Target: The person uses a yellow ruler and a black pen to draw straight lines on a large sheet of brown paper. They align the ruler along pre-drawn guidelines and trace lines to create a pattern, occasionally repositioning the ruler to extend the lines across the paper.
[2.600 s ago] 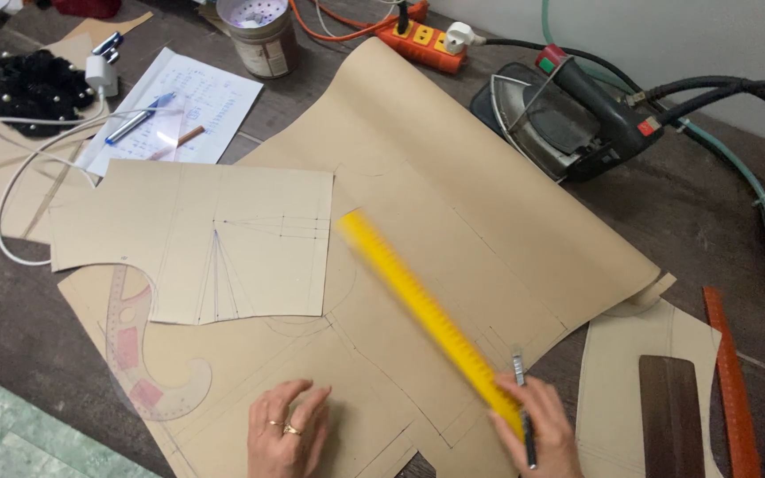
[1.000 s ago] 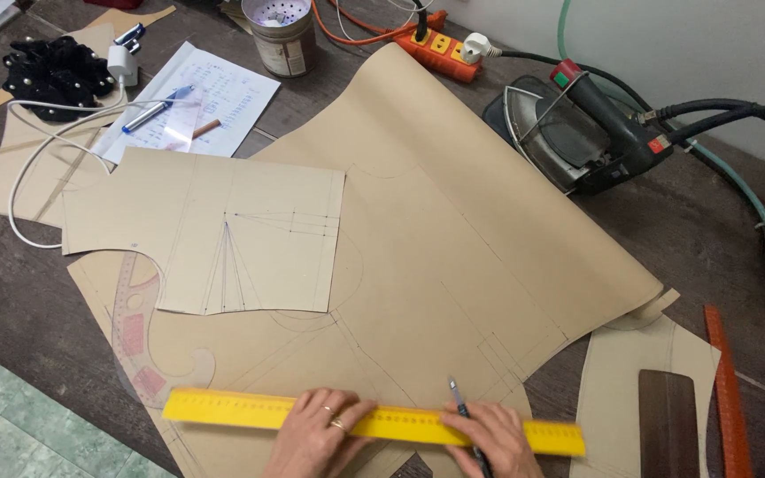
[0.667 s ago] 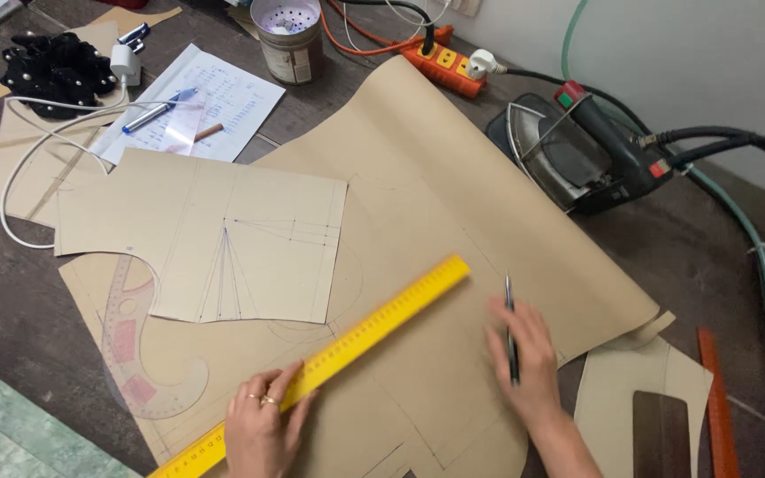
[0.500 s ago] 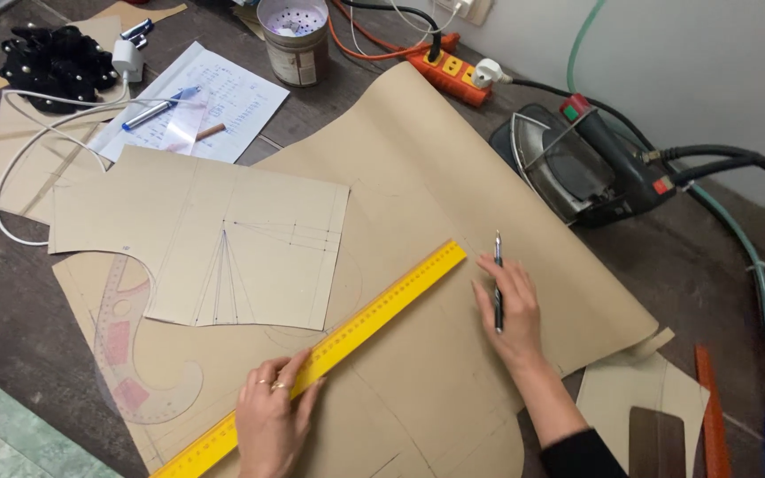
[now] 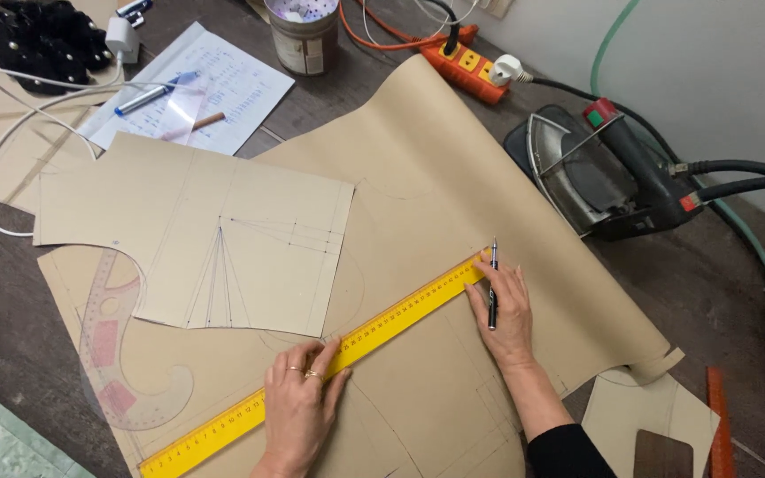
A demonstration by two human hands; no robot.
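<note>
From the head camera, the long yellow ruler (image 5: 329,358) lies slanted across the big brown paper (image 5: 453,204). The left hand (image 5: 298,409) presses flat on it, fingers spread, gripping nothing. The right hand (image 5: 506,310) pinches a thin pen (image 5: 492,288) by the ruler's far end. The ruler looks stiff, light and slippery, so press near its middle
</note>
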